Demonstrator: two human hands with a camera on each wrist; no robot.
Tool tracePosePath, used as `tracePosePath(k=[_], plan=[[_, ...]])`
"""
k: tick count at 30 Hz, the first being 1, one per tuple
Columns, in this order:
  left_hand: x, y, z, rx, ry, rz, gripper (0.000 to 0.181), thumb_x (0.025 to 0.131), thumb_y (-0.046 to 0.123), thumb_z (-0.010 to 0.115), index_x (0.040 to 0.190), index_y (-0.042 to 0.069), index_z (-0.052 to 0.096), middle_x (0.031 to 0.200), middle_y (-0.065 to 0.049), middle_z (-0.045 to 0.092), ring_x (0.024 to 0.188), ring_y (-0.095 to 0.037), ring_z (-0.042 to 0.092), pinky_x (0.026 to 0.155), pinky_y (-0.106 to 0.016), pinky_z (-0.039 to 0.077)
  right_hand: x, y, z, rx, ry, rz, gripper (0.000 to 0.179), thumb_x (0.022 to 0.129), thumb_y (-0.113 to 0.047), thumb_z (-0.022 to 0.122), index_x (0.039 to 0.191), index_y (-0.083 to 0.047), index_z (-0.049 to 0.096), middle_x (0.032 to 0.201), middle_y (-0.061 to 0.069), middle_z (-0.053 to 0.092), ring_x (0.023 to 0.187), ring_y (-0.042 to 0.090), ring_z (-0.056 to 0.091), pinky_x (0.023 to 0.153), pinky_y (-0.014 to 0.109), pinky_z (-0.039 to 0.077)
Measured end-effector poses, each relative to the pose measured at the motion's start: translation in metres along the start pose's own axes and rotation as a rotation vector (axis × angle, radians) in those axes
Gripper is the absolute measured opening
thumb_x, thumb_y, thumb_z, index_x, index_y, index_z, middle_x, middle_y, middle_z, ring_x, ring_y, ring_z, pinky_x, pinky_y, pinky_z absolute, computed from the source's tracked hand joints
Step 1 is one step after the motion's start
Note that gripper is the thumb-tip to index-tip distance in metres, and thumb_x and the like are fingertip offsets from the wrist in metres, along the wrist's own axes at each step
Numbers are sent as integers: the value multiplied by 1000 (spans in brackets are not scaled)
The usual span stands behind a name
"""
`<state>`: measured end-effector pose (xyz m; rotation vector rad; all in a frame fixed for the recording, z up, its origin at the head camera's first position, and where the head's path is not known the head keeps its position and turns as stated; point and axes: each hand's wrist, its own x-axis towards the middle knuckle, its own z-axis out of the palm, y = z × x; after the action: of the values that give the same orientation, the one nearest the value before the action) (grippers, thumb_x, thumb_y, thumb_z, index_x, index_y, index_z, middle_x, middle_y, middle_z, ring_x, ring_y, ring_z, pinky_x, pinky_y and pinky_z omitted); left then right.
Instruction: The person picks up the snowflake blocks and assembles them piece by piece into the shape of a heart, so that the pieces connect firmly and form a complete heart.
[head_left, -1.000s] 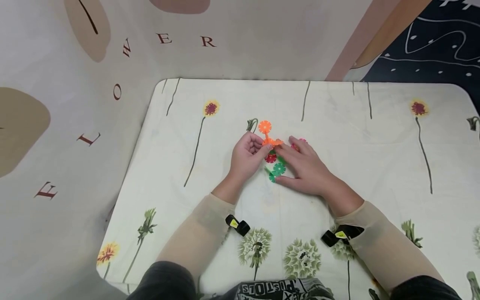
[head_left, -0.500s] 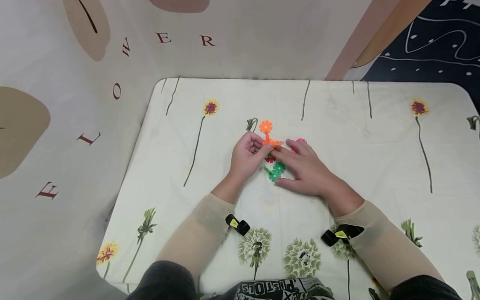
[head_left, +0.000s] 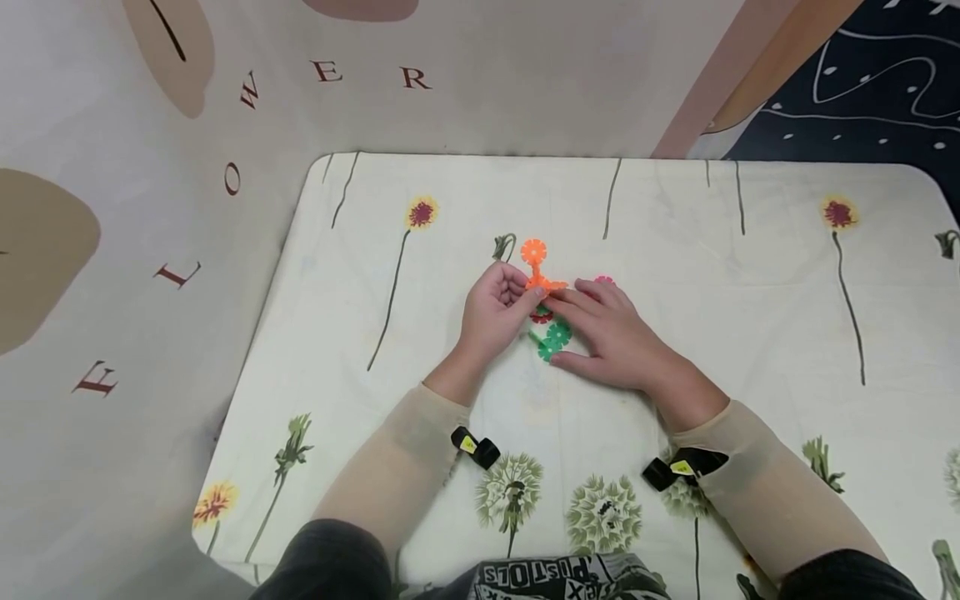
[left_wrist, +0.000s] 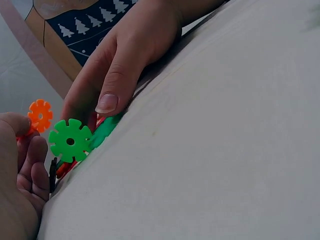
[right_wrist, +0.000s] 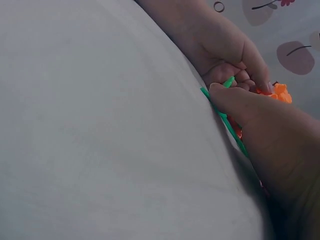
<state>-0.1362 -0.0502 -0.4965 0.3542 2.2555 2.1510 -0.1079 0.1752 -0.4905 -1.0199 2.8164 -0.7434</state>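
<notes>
My left hand (head_left: 491, 308) pinches a cluster of joined orange notched plastic discs (head_left: 534, 252) between thumb and fingers, with one disc pointing away from me. Spread out low over the table, my right hand (head_left: 615, 337) has its fingertips close to the orange cluster and its thumb by some green notched discs (head_left: 557, 335). A red disc (head_left: 542, 317) shows between the hands, partly covered. Past the right fingers a bit of a pink disc (head_left: 604, 279) peeks out. In the left wrist view one green disc (left_wrist: 70, 141) stands on edge; whether the right fingers grip anything is hidden.
A white cloth with printed flowers covers the table (head_left: 750, 317). Behind and to the left hangs a pale printed curtain (head_left: 525, 92). A dark patterned cloth (head_left: 870, 100) is at the back right. Each wrist wears a small black camera (head_left: 476, 448).
The right fingers have shifted slightly, covering more of the red disc and leaving less of the pink one in sight. The orange cluster has tilted a little; the left hand has stayed put.
</notes>
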Motion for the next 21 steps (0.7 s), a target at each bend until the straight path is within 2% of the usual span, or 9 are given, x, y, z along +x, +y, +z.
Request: tracePosePath(k=[8,18,21], plan=[[-1,1,-1,1,-3,-10,17,98,-1,75,103,2,59,88,-7,64,75,-15,59,68,-22,52,2,-2,-1,-13,67,10,67,98,-51,72,156,-20,55,155,5,53,142,33,41,120,63,21],[0,2,-1,5,-1,-23,19,97,1,77,103,3,59,87,-6,62,75,-17,58,67,-22,51,2,-5,-5,-50,153,146,53,99,-42,74,141,-10,68,136,11,64,130,41,46,112,63,28],[-1,3,0,5,0,-32,18,98,2,77,103,3,59,88,-6,62,75,-17,58,67,-22,51,1,-4,-5,-40,150,151,48,101,-40,73,139,-11,70,139,12,62,134,41,44,114,64,28]])
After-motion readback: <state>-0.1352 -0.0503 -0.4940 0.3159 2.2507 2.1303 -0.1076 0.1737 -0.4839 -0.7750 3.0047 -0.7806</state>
